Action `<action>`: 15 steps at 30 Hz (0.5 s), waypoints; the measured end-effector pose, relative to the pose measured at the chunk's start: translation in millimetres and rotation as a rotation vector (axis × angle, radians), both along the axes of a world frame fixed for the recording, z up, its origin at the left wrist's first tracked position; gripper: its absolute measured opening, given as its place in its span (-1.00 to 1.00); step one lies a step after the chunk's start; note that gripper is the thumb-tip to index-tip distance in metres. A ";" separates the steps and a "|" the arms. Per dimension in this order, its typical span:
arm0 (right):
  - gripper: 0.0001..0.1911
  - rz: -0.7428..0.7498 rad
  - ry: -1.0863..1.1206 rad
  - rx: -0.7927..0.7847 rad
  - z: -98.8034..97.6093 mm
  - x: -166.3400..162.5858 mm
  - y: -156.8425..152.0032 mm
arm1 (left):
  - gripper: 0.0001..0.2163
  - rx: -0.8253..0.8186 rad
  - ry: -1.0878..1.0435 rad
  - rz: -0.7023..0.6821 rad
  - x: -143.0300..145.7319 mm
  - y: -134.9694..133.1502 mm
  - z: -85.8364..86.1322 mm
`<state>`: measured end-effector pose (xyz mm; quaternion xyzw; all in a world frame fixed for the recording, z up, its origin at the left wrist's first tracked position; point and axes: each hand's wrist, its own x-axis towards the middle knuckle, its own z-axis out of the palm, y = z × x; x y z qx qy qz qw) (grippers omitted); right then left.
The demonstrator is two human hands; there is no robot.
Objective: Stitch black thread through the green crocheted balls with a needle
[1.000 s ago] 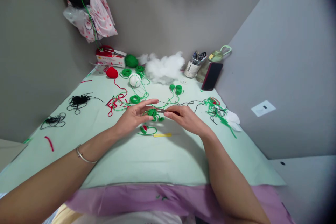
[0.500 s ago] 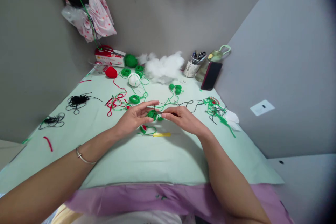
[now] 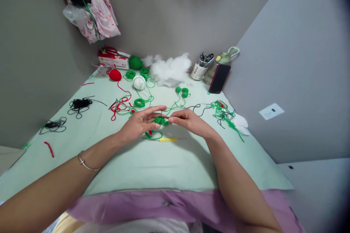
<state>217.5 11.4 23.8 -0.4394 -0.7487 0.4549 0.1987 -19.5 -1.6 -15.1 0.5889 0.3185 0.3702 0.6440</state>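
Over the middle of the table, my left hand (image 3: pixel 139 121) pinches a small green crochet piece (image 3: pixel 159 120) between thumb and fingers, with black yarn (image 3: pixel 161 113) running up to its raised index finger. My right hand (image 3: pixel 188 121) is closed around a thin, dark crochet hook (image 3: pixel 166 117), whose tip meets the green piece. The hook's far end is hidden in my palm. Just below the hands lie a small red and green crochet piece (image 3: pixel 148 133) and a yellow-handled hook (image 3: pixel 168 139), both on the tabletop.
Black yarn tangles (image 3: pixel 81 103) lie left; green scraps (image 3: pixel 224 113) lie right. Behind are a red yarn ball (image 3: pixel 115 75), a white ball (image 3: pixel 139 82), stuffing (image 3: pixel 171 70), a pen cup (image 3: pixel 199 71), a bottle (image 3: pixel 212 74) and a phone (image 3: pixel 220 79). Scissors (image 3: pixel 109 51) rest on a box (image 3: pixel 113 60).
Both hands keep nearly the same place and grip. The whole view has shifted very slightly; the objects on the table have not moved.
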 end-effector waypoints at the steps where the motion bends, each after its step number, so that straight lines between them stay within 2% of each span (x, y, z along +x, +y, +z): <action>1: -0.59 0.019 0.013 -0.006 0.0 0.7 0.4 | -0.39 -0.001 0.001 0.001 0.0 -0.5 0.9; 8: -0.59 0.061 0.044 -0.030 -2.1 3.9 2.9 | -0.41 0.011 0.020 0.010 1.7 -0.8 3.8; 15: -0.59 0.065 0.090 -0.128 -0.8 2.4 3.7 | -0.41 0.009 0.011 0.002 0.9 -1.4 1.6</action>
